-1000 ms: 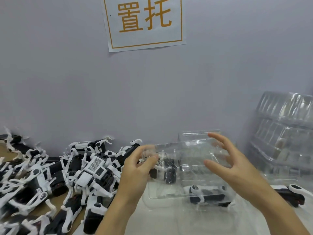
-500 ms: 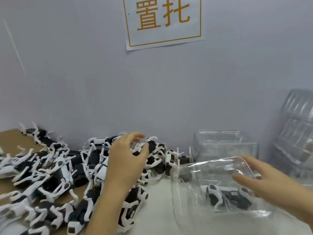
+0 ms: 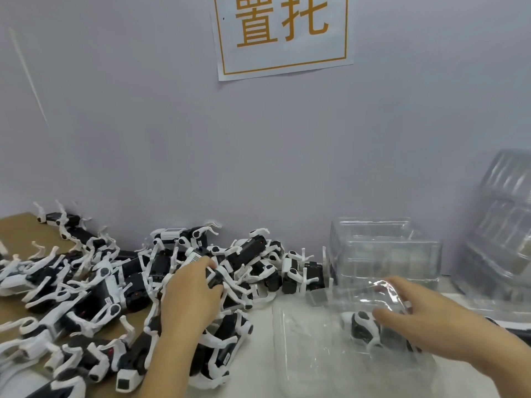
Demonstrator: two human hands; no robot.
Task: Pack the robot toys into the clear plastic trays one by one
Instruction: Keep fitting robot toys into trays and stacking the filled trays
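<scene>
The left hand [image 3: 192, 294] reaches into the pile of robot toys [image 3: 120, 285] heaped along the wall [image 3: 143, 124], its fingers curling round one black-and-white toy [image 3: 214, 275] near the top of the heap; the grip looks begun, though blur makes it hard to say it is firm. The right hand [image 3: 425, 317] lies with fingers spread and fairly straight on the clear tray [image 3: 316, 349] on the white surface, steadying it. One toy [image 3: 362, 326] shows through the clear plastic beside that hand, though whether it sits in this tray or under it is unclear. A stack of empty trays [image 3: 385, 248] stands behind, and more [image 3: 505, 225] lean at the far right.

The step in hand is picking the next toy. The next move likely calls for lifting it free of tangled legs, then carrying it right to a vacant pocket.
</scene>
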